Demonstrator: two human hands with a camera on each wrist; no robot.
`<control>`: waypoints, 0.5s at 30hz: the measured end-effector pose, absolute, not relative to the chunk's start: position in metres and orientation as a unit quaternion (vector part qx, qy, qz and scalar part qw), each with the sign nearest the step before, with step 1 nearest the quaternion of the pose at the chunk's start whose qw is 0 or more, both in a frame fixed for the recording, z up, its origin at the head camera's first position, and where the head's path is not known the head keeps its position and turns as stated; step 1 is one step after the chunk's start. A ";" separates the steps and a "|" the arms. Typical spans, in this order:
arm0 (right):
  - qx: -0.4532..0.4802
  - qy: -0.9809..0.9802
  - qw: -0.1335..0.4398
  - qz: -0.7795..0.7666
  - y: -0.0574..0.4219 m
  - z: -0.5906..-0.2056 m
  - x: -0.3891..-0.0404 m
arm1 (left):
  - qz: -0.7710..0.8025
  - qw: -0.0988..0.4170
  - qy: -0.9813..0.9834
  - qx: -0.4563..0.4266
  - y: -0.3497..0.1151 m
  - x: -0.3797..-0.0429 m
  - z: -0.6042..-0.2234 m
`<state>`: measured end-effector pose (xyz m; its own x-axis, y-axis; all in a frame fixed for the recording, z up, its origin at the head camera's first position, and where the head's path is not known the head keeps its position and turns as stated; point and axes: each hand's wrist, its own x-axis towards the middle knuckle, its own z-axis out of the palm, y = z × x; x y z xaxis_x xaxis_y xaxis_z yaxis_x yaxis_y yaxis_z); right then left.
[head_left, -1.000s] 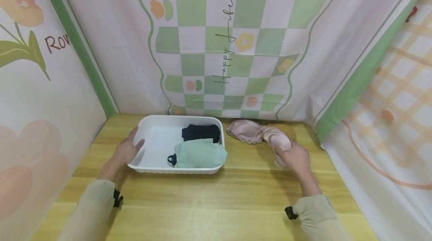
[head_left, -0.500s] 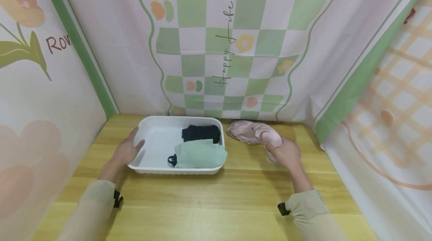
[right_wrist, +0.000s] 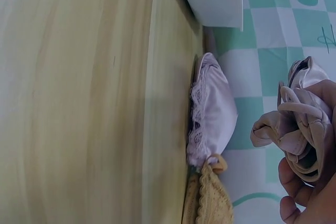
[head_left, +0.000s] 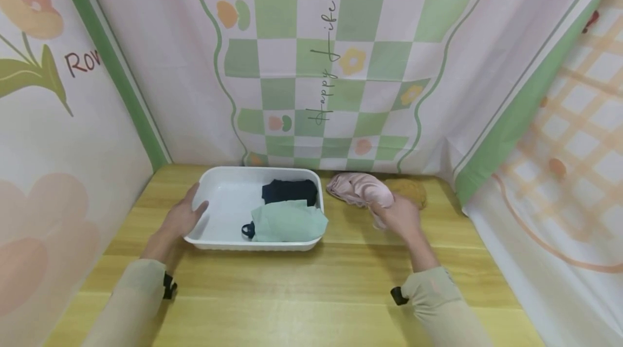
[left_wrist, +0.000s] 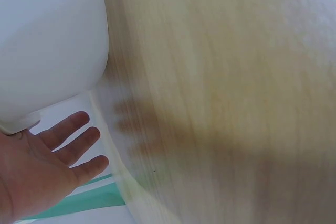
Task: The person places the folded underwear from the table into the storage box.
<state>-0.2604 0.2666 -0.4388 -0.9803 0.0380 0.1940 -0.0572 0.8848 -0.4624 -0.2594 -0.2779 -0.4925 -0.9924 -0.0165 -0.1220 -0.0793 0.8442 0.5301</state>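
A pink satin bra lies at the back of the table, right of a white plastic tray. My right hand grips one end of the bra and holds it folded over the other cup. In the right wrist view, bunched pink fabric with straps sits in the fingers, while a lace-edged cup rests on the table. My left hand holds the tray's left rim, thumb inside and fingers outside; in the left wrist view three fingers show spread below the rim.
Inside the tray's right half lie a folded black cloth and a folded light green garment, with a small black loop beside it. A mustard lace garment lies behind my right hand. A patterned curtain hangs along the table's back edge.
My right hand has moved left, bringing the gripped end of the pink bra over its other cup. More of the mustard garment shows. The left hand and tray have stayed put.
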 end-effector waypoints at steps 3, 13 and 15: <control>0.009 -0.965 0.094 0.243 0.262 -0.438 -0.261 | 0.278 0.057 0.959 -0.025 -0.278 -0.260 -0.493; 0.020 -0.968 0.096 0.231 0.247 -0.435 -0.266 | 0.278 0.057 0.959 -0.023 -0.278 -0.259 -0.495; 0.025 -0.968 0.096 0.231 0.245 -0.434 -0.267 | 0.279 0.058 0.958 -0.024 -0.277 -0.259 -0.495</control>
<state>-0.2668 0.2446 -0.4341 -0.9803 -0.0044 0.1974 -0.0930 0.8923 -0.4417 -0.2593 -0.2775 -0.4947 -0.9921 -0.0136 -0.1247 -0.0784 0.8431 0.5321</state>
